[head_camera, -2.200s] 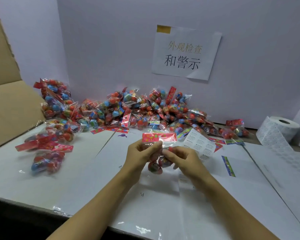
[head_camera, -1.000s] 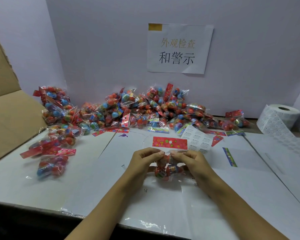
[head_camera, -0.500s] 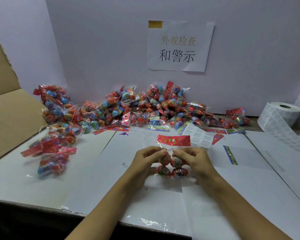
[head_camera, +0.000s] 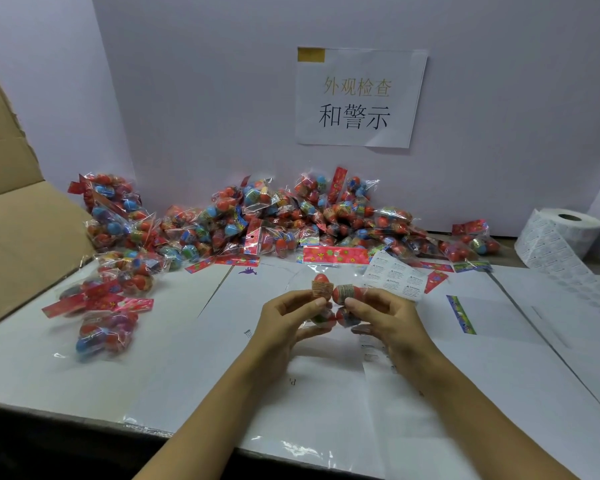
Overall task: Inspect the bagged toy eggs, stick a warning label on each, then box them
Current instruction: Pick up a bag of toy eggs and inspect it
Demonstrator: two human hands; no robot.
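Gripping from both sides, one clear bag of toy eggs [head_camera: 333, 299] is held above the white desk [head_camera: 174, 341] by the left hand [head_camera: 286, 318] and right hand [head_camera: 383, 317], fingers curled around it; the pile of bags [head_camera: 291, 216] lies behind.

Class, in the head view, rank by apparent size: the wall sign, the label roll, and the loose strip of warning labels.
1. wall sign
2. label roll
3. strip of warning labels
The sign hangs farthest away, so it probably is largest too.

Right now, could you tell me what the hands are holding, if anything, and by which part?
Both hold one clear bag of toy eggs: the left hand pinches its left side, the right hand its right side, at the eggs, below the red header card.
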